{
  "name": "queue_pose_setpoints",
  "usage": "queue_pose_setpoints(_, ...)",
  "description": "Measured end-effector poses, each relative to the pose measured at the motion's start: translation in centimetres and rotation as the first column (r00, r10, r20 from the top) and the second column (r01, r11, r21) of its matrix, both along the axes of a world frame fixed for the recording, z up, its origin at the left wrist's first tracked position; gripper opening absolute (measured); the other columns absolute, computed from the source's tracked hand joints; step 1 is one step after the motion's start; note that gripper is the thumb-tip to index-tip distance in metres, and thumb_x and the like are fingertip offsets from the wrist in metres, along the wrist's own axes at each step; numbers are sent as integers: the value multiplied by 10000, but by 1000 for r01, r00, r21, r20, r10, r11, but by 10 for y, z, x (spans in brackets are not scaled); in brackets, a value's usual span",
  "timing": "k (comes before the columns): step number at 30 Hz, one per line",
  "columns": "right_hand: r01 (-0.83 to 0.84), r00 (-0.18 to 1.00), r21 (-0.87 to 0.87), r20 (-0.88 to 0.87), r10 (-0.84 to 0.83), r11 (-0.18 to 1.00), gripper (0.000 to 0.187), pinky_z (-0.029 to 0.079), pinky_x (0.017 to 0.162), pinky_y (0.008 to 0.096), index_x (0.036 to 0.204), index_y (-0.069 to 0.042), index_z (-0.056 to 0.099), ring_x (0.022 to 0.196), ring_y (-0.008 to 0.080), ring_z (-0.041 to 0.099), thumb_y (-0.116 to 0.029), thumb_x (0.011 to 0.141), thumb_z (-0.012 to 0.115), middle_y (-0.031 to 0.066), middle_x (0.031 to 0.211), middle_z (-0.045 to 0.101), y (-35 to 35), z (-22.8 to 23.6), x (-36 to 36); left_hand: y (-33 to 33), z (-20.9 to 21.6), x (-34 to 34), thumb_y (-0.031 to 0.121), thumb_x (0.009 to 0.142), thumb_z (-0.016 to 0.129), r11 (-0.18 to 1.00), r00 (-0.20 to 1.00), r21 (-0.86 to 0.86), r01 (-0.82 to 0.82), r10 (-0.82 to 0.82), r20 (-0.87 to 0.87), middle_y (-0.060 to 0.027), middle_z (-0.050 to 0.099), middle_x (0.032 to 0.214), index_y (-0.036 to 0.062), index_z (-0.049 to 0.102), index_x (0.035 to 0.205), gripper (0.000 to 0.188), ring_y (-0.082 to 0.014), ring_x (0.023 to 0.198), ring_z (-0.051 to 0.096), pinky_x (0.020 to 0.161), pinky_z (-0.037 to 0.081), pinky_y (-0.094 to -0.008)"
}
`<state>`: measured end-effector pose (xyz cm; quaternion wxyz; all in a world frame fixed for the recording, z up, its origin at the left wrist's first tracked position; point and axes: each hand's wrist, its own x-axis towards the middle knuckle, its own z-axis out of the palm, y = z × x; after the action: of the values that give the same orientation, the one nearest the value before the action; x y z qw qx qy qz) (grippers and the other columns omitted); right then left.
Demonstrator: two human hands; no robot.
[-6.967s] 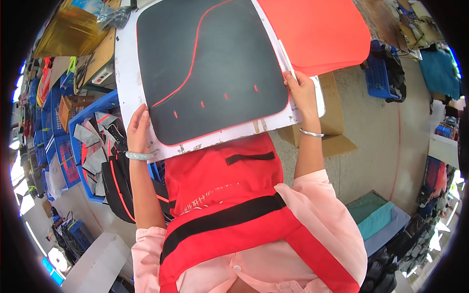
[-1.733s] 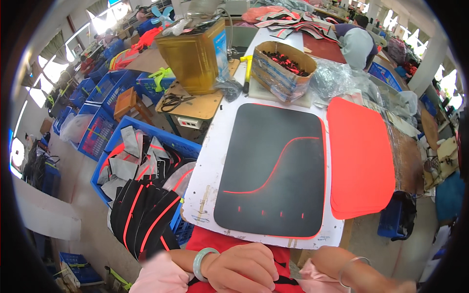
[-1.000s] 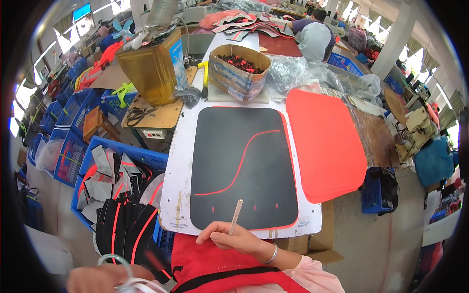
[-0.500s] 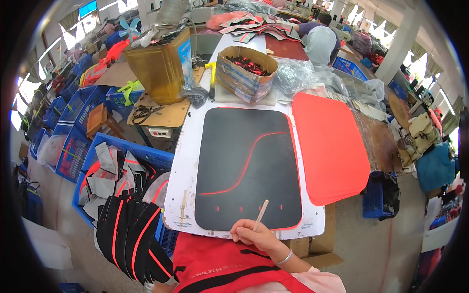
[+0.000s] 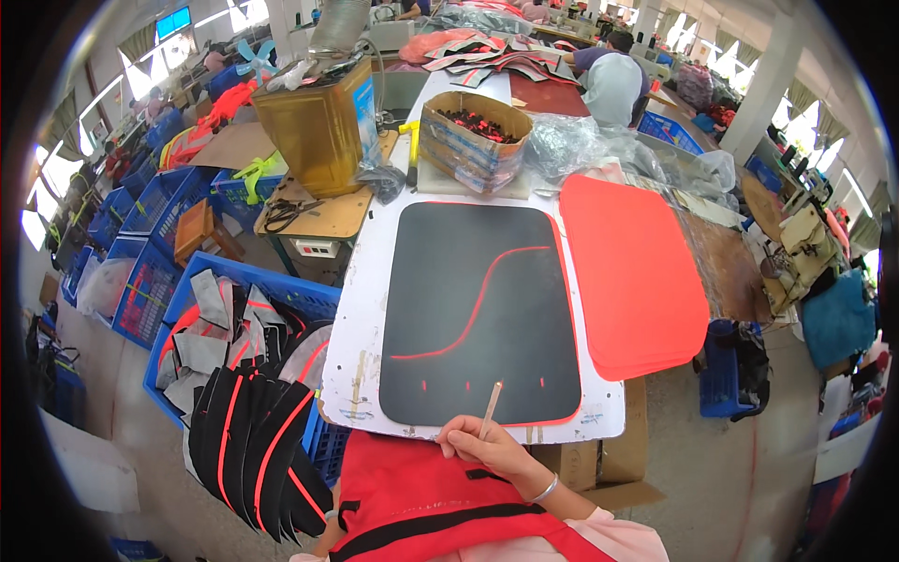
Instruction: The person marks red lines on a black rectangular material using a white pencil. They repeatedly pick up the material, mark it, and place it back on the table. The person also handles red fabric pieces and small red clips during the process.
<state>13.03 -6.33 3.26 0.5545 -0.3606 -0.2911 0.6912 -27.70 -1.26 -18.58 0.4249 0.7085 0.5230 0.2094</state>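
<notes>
Black first: one large, round-cornered black panel (image 5: 506,318), lying flat on a red sheet that peeks out along its right and near edges. On it I count one long, S-shaped red line and three short red marks in plain sight. One slim, pale pencil-like rod (image 5: 491,409), and the right hand (image 5: 485,448) has it, fingers curled around, held near the panel's near edge; whether hand meets panel I can't tell from here. One silver bracelet (image 5: 546,488) on that wrist. The left hand is mostly lost beside the red cloth apron (image 5: 421,468), so I can't call its state.

One stack of bright red sheets (image 5: 637,272) to the right, one open cardboard box (image 5: 459,159) of small black and red pieces beyond, one yellow-headed tool (image 5: 413,155) beside it.

And the change! Seven seconds back both hands were at the panel's sides; now the right has the rod. One second ago the left was a blur, lower left; now it's in by the apron.

The white tabletop (image 5: 363,323) is scuffed and stained. Left of it, a blue plastic crate (image 5: 281,281) heaped with grey and black strips; far off, a person in purple (image 5: 613,75), windows and pillars.
</notes>
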Motion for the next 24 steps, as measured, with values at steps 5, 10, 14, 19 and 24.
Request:
queue_pose_setpoints(5,77,986,-69,156,-66,995,212,294,501,161,1034,-51,614,582,3,384,-247,988,547,-22,807,603,-5,3,4,17,36,19,158,888,634,975,978,-77,-208,207,-17,-67,627,730,33,610,881,127,-151,689,594,635,490,-318)
queue_pose_setpoints(10,328,914,-52,270,-303,943,158,369,516,182,984,-29,612,599,39,486,-182,955,584,29,756,639,-3,1,5,37,169,9,176,880,667,571,881,-679,461,-386,273,-15,637,849,63,612,979,160,-87,757,601,678,503,-258)
queue_pose_setpoints(14,340,909,119,214,-359,933,190,232,457,182,1001,18,592,488,21,302,-146,999,494,53,769,594,-21,-4,10,6,206,38,203,925,619,633,834,-575,518,-522,177,-28,622,822,18,626,930,186,-91,664,596,565,487,-254)
queue_pose_setpoints(19,231,945,32,232,-232,973,187,216,448,176,1012,-3,595,485,12,290,-178,988,533,59,797,603,-25,-25,10,-31,187,49,238,944,519,900,985,-414,135,-167,-42,-96,638,1022,23,569,1157,307,-167,897,619,791,491,-302)
queue_pose_setpoints(24,197,930,76,302,-211,977,190,214,454,178,1011,1,595,491,9,285,-180,981,548,60,809,606,-18,-25,9,-45,178,28,166,930,552,608,870,-792,54,362,337,-40,558,1228,13,356,1417,547,-95,1050,535,925,415,-227)
